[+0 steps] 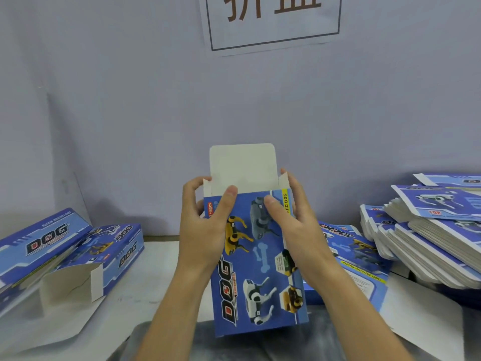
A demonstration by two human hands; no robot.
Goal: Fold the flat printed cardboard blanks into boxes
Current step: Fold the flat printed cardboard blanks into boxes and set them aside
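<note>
Nearest, both forearms reach up from the bottom edge toward a box (pixel 260 269) held upright over the table (pixel 161 256), its lower end close to the person and its open end tipped away, probably so the top flaps face the fingers that must fold them. Each hand grips one long side: the left hand (pixel 205 220) wraps the left edge with its thumb laid across the printed front near the top, and the right hand (pixel 291 217) clasps the right edge, thumb pressed on the front and fingers curled behind. That two-sided hold looks meant to keep the thin card squared into a tube while the end is closed. The front is glossy blue print with toy dogs, a pale bone and the word DOG; the inside shows plain matte white. A tall lid flap (pixel 243 168) with rounded corners stands straight up, unfolded, and two small side tabs poke up beside it. Further out on the left lie folded boxes (pixel 78 246), one with a white flap hanging open. On the right, flat blanks (pixel 442 235) sit in slumped, fanned stacks within easy reach, their cut edges showing greyish white card. Behind everything rises a smooth grey wall with a paper sign (pixel 273 19).
</note>
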